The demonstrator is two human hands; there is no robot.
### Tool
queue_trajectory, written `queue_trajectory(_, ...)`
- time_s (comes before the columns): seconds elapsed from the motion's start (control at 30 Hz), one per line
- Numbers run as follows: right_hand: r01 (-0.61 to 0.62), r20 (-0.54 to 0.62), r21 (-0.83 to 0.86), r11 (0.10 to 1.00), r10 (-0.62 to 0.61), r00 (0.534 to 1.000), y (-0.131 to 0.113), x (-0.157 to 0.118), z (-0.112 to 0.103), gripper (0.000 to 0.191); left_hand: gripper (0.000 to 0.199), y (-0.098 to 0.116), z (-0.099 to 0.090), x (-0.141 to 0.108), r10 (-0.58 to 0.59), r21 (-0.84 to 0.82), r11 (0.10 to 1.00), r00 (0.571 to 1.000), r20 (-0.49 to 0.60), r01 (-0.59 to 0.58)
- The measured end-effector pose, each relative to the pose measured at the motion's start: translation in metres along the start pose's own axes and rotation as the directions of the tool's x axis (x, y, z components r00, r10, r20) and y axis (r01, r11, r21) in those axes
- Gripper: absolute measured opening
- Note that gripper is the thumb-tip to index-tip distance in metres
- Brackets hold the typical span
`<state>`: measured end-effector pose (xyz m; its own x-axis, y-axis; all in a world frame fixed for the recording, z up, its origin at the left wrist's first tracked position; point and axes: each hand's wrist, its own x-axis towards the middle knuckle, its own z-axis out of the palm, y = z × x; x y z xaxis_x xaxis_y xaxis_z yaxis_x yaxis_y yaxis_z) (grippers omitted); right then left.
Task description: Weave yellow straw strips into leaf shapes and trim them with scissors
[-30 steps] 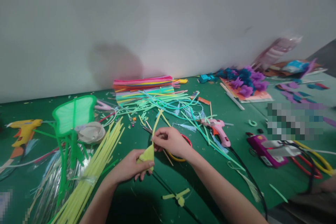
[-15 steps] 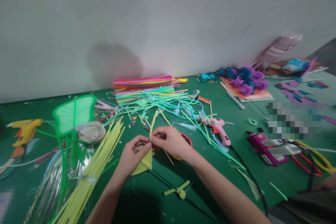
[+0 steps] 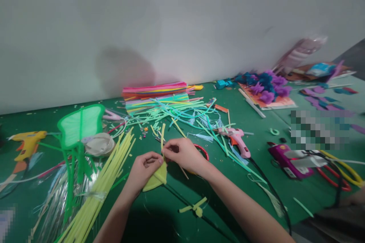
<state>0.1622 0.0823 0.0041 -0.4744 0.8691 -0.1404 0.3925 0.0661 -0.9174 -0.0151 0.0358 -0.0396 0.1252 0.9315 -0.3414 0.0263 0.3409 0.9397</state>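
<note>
My left hand (image 3: 146, 169) grips a yellow leaf-like piece (image 3: 156, 183) with a thicker edge, thumb and fingers closed on it. My right hand (image 3: 184, 155) meets it at the tip and pinches a yellow pipe cleaner (image 3: 162, 136) against the leaf's edge; its free end points up. From the leaf's lower corner runs a thin dark stem (image 3: 180, 199). Farther down the stem sits a small yellow knot (image 3: 197, 211) with short arms. Red-handled scissors (image 3: 203, 151) lie partly hidden behind my right hand.
A bundle of yellow pipe cleaners (image 3: 97, 195) lies left, beside a green mesh wing shape (image 3: 81, 124) and a yellow glue gun (image 3: 27, 143). Right are a pink glue gun (image 3: 238, 139) with its cord and a purple box (image 3: 292, 163). Another person's hand (image 3: 356, 198) shows at the right edge.
The pipe cleaner's free end has swung a little left and stands more upright. My right hand has shifted slightly left. Both hands keep their hold.
</note>
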Motion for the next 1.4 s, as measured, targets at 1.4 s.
queue_trajectory(1.4,0.027,-0.198,0.376,0.926,0.051,0.979,0.02,0.0,-0.004,0.031,0.032,0.004,0.002,-0.004,-0.08,-0.164,0.982,0.991,0.106,0.097)
